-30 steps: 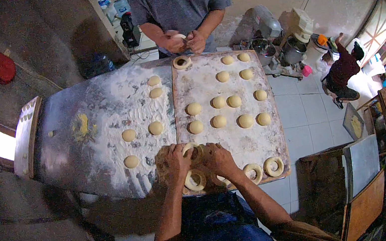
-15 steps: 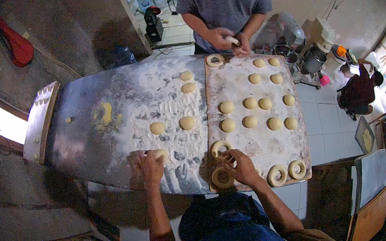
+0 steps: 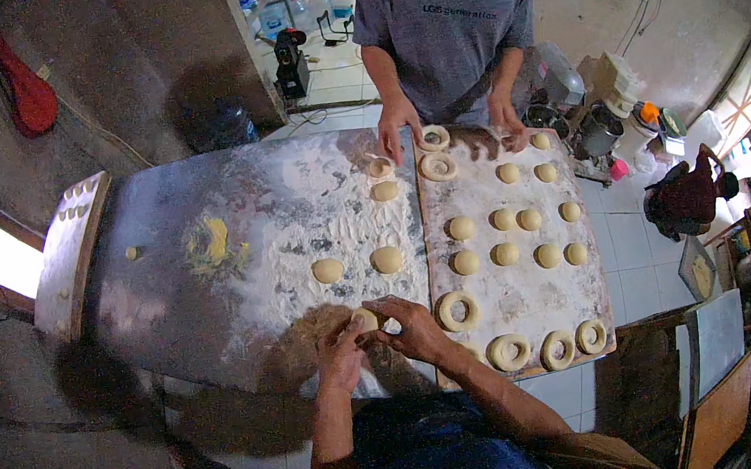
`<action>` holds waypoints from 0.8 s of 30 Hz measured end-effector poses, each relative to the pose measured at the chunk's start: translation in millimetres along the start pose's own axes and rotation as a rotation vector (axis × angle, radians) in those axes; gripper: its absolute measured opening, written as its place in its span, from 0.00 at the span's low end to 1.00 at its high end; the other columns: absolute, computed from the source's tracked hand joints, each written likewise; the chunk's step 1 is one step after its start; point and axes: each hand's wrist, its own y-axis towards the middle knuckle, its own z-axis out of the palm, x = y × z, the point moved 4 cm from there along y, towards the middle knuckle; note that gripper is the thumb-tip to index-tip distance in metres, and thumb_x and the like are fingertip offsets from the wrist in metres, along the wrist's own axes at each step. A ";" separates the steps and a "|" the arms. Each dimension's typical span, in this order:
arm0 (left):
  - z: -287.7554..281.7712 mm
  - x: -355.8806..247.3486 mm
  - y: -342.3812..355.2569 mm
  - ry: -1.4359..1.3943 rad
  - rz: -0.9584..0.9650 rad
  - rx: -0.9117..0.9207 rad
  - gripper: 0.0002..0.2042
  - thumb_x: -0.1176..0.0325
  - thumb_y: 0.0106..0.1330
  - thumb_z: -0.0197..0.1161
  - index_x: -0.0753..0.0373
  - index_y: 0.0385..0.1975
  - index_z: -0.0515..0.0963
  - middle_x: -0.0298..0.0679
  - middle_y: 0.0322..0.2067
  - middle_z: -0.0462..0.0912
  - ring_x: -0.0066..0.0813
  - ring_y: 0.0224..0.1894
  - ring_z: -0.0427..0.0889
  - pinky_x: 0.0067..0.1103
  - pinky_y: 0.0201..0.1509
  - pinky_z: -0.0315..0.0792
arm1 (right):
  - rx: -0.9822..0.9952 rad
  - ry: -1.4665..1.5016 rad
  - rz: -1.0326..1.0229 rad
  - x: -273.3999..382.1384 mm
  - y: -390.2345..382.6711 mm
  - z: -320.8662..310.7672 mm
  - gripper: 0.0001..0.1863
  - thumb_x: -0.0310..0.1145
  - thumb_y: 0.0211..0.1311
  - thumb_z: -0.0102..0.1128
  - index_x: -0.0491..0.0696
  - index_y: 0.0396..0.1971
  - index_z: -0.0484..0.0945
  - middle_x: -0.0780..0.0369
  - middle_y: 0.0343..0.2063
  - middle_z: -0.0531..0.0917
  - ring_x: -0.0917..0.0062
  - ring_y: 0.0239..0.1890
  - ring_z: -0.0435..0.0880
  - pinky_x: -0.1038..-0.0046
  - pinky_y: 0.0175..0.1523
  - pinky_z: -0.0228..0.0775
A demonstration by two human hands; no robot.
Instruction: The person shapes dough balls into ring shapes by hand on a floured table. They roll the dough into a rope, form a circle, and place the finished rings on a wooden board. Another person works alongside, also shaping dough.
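Note:
Near the table's front edge, my left hand (image 3: 343, 355) and my right hand (image 3: 413, 329) meet around one pale dough piece (image 3: 366, 320). Fingers of both hands are closed on it and partly cover it. Just beyond them, two round dough balls (image 3: 387, 260) lie on the floured table (image 3: 166, 277). To my right, a wooden board (image 3: 519, 305) bears dough rings along its near side, among them one dough ring (image 3: 457, 311) at the left edge. Several dough balls (image 3: 505, 254) sit in rows farther up that board.
Across the table stands a co-worker (image 3: 452, 36), one hand (image 3: 398, 131) at a far dough ball and the other (image 3: 506, 116) over the board. Two rings lie between those hands. A yellow smear (image 3: 216, 240) marks the table's left half. Another board (image 3: 70, 258) rests at the far left.
My right hand has left the ring at the board's near left corner and joined my left hand on the dough piece. The co-worker's hands have parted, and a second ring lies before them.

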 end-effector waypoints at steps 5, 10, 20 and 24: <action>-16.0 -1.3 13.5 0.101 0.031 0.043 0.20 0.67 0.62 0.74 0.63 0.53 0.78 0.40 0.48 0.83 0.31 0.50 0.81 0.26 0.55 0.75 | -0.111 0.496 0.313 -1.6 -2.0 13.0 0.24 0.33 0.63 0.71 0.38 0.55 0.78 0.54 0.48 0.86 0.73 0.46 0.87 0.70 0.52 0.80; -22.3 -13.0 16.1 0.413 0.133 0.092 0.20 0.62 0.66 0.71 0.67 0.52 0.79 0.41 0.48 0.83 0.29 0.50 0.80 0.26 0.56 0.75 | -0.155 0.492 0.396 -12.5 8.2 28.1 0.23 0.31 0.61 0.72 0.38 0.53 0.78 0.54 0.43 0.88 0.74 0.44 0.88 0.70 0.51 0.81; -47.1 14.9 40.7 0.419 0.546 0.144 0.17 0.66 0.70 0.65 0.65 0.54 0.71 0.38 0.45 0.80 0.24 0.46 0.81 0.23 0.45 0.78 | -0.164 0.303 0.382 12.6 22.6 42.1 0.42 0.23 0.55 0.70 0.47 0.70 0.58 0.55 0.37 0.86 0.71 0.38 0.85 0.70 0.47 0.78; -33.5 12.8 26.5 -0.029 0.177 0.257 0.16 0.72 0.69 0.64 0.60 0.53 0.68 0.36 0.43 0.77 0.28 0.45 0.80 0.25 0.48 0.78 | 0.095 0.684 0.390 13.7 16.1 39.0 0.38 0.24 0.60 0.61 0.47 0.71 0.59 0.61 0.43 0.83 0.79 0.42 0.81 0.73 0.47 0.75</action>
